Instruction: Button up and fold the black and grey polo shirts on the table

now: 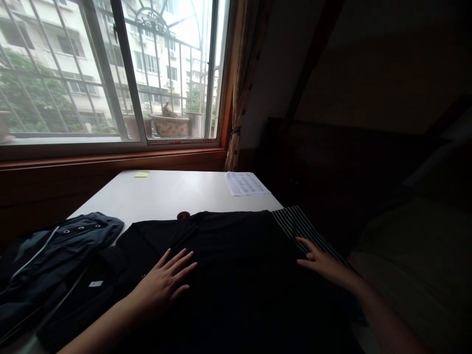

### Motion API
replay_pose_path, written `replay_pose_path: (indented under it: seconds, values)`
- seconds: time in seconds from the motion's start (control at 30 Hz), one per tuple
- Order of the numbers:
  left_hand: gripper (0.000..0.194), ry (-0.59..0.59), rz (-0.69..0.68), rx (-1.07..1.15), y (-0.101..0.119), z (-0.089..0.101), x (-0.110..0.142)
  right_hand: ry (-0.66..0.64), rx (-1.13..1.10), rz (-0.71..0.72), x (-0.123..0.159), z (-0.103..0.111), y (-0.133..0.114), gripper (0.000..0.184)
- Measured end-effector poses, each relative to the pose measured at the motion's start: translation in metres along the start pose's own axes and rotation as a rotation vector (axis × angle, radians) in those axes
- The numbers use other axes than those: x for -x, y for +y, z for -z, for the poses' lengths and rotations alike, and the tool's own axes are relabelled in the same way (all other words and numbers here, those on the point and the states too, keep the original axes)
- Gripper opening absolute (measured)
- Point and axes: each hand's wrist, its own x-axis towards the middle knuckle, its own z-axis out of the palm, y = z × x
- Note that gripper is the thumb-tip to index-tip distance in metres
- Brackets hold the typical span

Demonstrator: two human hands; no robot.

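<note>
A black garment (236, 246) lies spread over the near part of the white table, with a striped part (300, 226) along its right side. On its left portion rests my left hand (167, 275), palm down with the fingers spread. Over the right side, by the stripes, is my right hand (320, 263); its index finger and thumb are apart and the other fingers curl somewhat. No cloth shows pinched in either hand. A small white label (96, 283) shows on dark cloth left of my left arm.
The white table (177, 189) reaches toward a barred window (165, 73). On it are a yellow note (141, 174), printed sheets (247, 183) and a round brown object (183, 215) at the garment's far edge. A dark blue garment (84, 236) is bunched at left. A tied curtain (234, 142) hangs behind.
</note>
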Motion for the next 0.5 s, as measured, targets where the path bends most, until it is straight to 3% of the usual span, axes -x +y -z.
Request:
replay_pose_path:
  seconds: [0.2, 0.37, 0.5]
  values:
    - [0.061, 0.030, -0.036, -0.005, 0.010, 0.002, 0.014, 0.148, 0.017, 0.013, 0.020, -0.005, 0.006, 0.079]
    - [0.058, 0.102, -0.001, -0.005, 0.015, 0.027, 0.037, 0.171, 0.018, -0.028, 0.041, -0.012, 0.007, 0.089]
    - [0.056, 0.102, -0.056, 0.035, 0.029, 0.048, 0.077, 0.169, -0.001, -0.083, 0.069, -0.014, 0.014, 0.092]
